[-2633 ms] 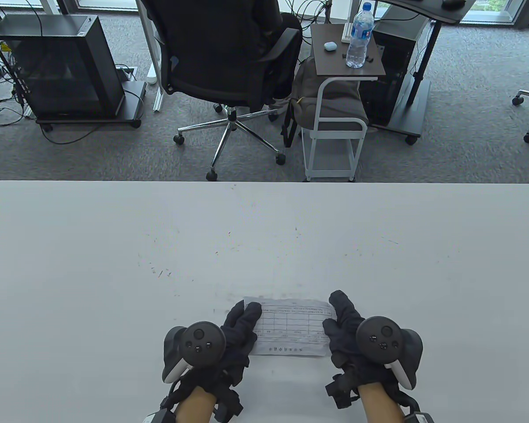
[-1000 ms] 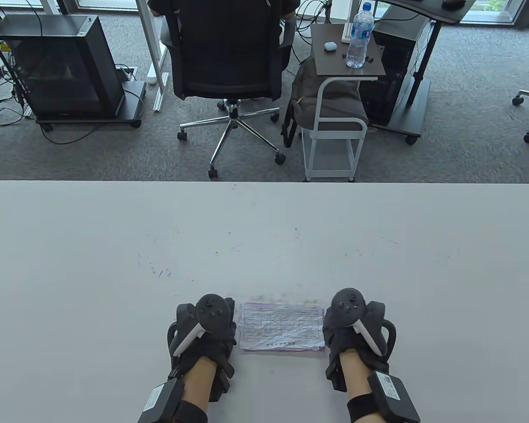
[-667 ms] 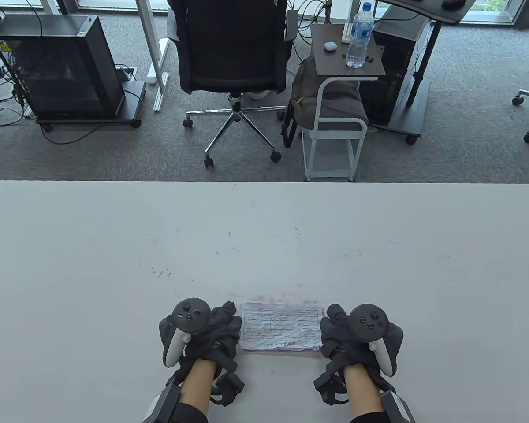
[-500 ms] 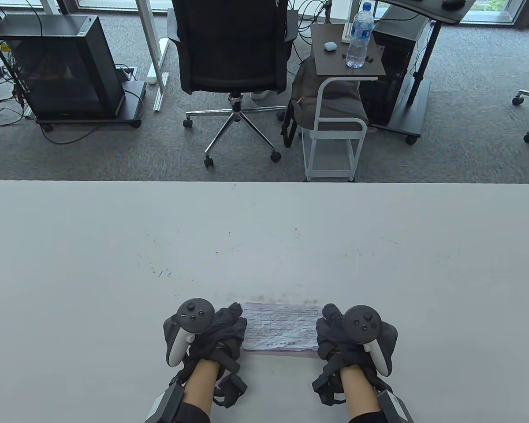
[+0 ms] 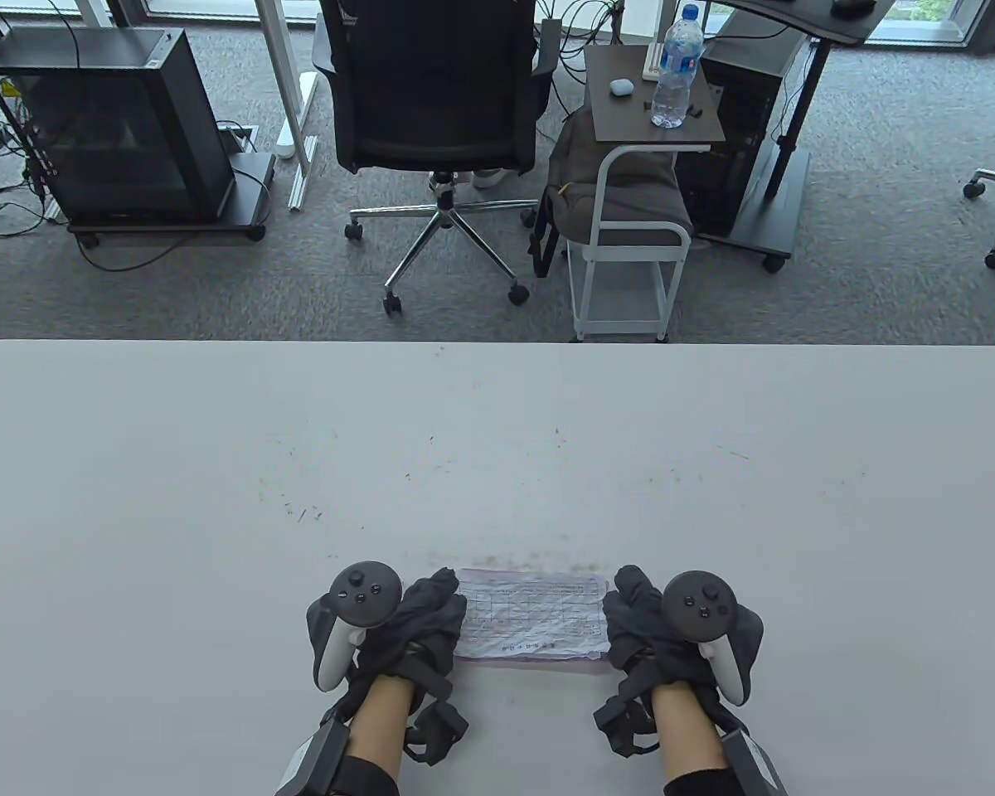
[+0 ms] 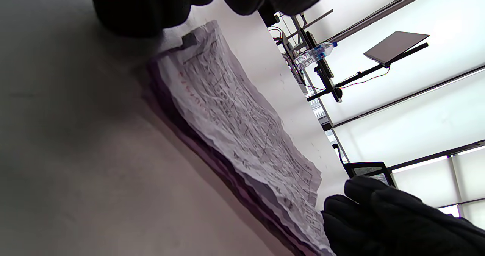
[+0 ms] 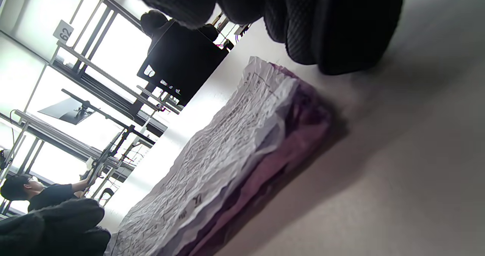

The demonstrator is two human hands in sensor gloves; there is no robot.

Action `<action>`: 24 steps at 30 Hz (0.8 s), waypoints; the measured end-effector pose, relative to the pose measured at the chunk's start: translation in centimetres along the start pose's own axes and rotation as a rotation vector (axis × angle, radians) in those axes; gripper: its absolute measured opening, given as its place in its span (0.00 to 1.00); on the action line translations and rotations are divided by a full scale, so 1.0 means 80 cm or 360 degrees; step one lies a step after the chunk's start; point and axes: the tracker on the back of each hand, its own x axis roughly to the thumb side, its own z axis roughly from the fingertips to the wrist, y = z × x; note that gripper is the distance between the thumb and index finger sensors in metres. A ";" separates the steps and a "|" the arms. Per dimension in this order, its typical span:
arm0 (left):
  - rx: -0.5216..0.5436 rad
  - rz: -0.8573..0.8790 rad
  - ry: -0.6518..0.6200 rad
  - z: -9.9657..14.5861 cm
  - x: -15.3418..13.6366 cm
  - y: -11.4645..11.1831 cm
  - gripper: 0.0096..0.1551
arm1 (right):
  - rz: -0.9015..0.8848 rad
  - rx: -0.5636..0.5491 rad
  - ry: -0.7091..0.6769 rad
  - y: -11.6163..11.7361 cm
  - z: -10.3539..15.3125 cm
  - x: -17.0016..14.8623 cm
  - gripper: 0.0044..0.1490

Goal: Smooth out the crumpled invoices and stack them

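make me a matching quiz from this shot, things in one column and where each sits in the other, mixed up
Things:
1. invoice stack
2. left hand
3. right hand
4. bottle

Places:
a. at the stack's right end
b. on the side table beyond the table
c. at the stack's left end
d. on the table near its front edge, between the hands

Pairs: 1-d, 2-c, 3-a, 4-b

Your hands have left the top sheet; left hand [image 5: 419,618] and right hand [image 5: 643,618] now flank the invoice stack [image 5: 532,615], which sits squared near the tabletop's near edge.
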 end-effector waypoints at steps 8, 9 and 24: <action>-0.0065 0.0118 -0.0022 0.001 -0.003 -0.002 0.34 | 0.0001 -0.0007 -0.0023 0.003 0.000 0.001 0.35; -0.0059 0.0139 -0.0020 0.001 -0.006 0.001 0.34 | 0.0002 -0.0015 -0.0018 0.001 0.000 -0.001 0.35; 0.0077 0.0044 -0.0410 0.010 0.011 0.020 0.33 | 0.0145 -0.0038 -0.0019 -0.012 0.000 -0.010 0.36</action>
